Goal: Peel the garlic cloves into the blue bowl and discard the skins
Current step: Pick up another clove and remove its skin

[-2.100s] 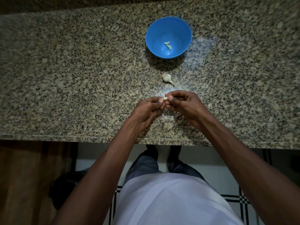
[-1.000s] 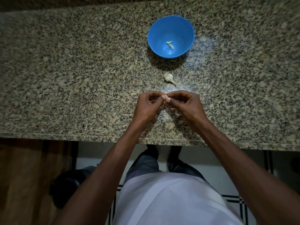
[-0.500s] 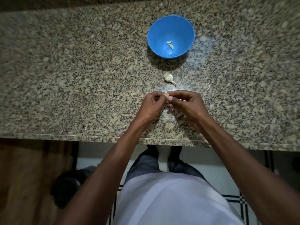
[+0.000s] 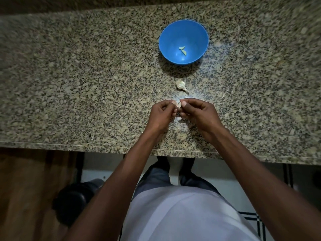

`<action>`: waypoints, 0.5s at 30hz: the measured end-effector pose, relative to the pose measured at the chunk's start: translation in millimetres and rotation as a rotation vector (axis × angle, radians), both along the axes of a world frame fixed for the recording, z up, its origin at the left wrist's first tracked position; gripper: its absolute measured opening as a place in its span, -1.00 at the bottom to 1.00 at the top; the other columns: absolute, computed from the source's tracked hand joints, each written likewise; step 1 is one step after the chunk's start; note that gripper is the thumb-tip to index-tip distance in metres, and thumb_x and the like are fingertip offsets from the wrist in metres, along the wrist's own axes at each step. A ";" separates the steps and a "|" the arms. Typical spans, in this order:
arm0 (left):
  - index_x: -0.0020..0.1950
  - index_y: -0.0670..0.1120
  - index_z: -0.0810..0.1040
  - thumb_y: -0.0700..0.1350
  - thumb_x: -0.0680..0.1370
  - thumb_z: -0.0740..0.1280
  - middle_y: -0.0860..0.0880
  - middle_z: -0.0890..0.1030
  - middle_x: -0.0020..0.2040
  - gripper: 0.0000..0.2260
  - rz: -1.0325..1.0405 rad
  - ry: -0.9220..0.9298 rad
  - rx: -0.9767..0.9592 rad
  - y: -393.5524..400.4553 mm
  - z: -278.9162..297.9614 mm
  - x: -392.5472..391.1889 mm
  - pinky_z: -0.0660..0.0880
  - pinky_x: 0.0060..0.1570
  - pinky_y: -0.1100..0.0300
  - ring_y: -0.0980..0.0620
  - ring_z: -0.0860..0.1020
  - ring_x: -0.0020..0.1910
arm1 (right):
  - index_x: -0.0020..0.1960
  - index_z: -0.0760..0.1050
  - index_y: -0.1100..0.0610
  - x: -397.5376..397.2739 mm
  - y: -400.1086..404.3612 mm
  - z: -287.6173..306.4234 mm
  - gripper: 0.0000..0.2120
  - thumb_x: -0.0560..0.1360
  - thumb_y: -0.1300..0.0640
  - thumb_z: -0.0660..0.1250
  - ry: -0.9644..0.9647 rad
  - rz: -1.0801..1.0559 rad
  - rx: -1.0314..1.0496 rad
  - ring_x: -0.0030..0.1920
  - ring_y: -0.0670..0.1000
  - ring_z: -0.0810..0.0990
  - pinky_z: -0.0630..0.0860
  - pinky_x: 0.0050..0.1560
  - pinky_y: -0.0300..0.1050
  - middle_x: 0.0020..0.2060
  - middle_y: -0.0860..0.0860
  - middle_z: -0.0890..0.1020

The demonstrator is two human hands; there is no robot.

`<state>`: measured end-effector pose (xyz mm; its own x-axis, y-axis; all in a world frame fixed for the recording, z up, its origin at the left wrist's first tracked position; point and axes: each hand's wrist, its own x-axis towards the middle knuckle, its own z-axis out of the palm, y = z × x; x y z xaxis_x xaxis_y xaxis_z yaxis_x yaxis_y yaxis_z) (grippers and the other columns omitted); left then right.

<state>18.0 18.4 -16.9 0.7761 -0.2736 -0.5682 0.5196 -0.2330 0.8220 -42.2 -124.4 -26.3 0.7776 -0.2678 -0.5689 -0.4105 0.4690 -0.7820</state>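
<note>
head view: left hand (image 4: 162, 113) and right hand (image 4: 196, 112) pinch one garlic clove (image 4: 179, 105) between fingertips; blue bowl (image 4: 166, 47) lies at twelve o'clock, roughly equidistant from both.

One head cam, wide-angle, looks steeply down at granite counter (image 4: 86, 84). Close range; floor below visible too.

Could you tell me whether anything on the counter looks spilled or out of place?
Nothing is spilled. One small pale scrap lies loose on the counter, right of the garlic piece; it may be a stray skin. Two peeled cloves sit in the blue bowl.
</note>
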 end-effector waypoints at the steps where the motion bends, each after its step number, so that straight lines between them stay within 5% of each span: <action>1: 0.16 -0.29 0.64 -0.19 0.66 0.34 -0.11 0.64 -0.17 -0.82 0.033 0.022 -0.029 1.0 1.2 -0.2 0.58 -0.12 0.25 0.10 0.57 -0.23 | 0.17 0.68 0.27 -0.4 -0.3 0.6 -0.81 0.57 0.26 0.46 0.011 0.006 0.023 -0.06 0.09 0.72 0.69 -0.01 -0.13 -0.07 0.16 0.76; 4: 0.14 -0.24 0.66 -0.22 0.61 0.42 -0.20 0.72 -0.02 -0.86 0.055 0.009 -0.043 3.9 3.4 -1.6 0.65 0.09 0.12 -0.02 0.67 -0.09 | 0.16 0.69 0.25 -1.0 -1.2 1.3 -0.82 0.57 0.25 0.46 0.019 0.028 0.051 -0.02 0.14 0.69 0.67 0.03 -0.06 -0.03 0.19 0.75; 9: 0.19 -0.17 0.68 -0.11 0.60 0.45 -0.12 0.74 0.01 -0.79 -0.028 -0.098 0.019 9.6 -1.6 -1.2 0.66 0.13 0.04 -0.08 0.72 0.04 | 0.15 0.68 0.28 0.8 0.4 2.2 -0.82 0.57 0.25 0.45 0.005 0.067 -0.024 0.00 0.18 0.69 0.61 0.23 0.19 0.03 0.27 0.73; 15: 0.06 -0.19 0.72 -0.04 0.47 0.59 -0.06 0.76 -0.10 -0.73 -0.079 -0.204 0.111 14.1 3.7 -0.1 0.70 -0.01 0.05 0.01 0.75 -0.13 | 0.13 0.68 0.27 -0.3 1.1 2.9 -0.84 0.57 0.25 0.47 -0.026 0.111 -0.159 -0.11 0.01 0.75 0.68 -0.03 -0.09 -0.05 0.13 0.76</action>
<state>17.9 32.5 -13.2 0.8566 -0.2826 -0.4318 0.3221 -0.3610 0.8752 -42.5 -123.3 -23.3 0.8212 -0.2641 -0.5058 -0.4318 0.2919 -0.8535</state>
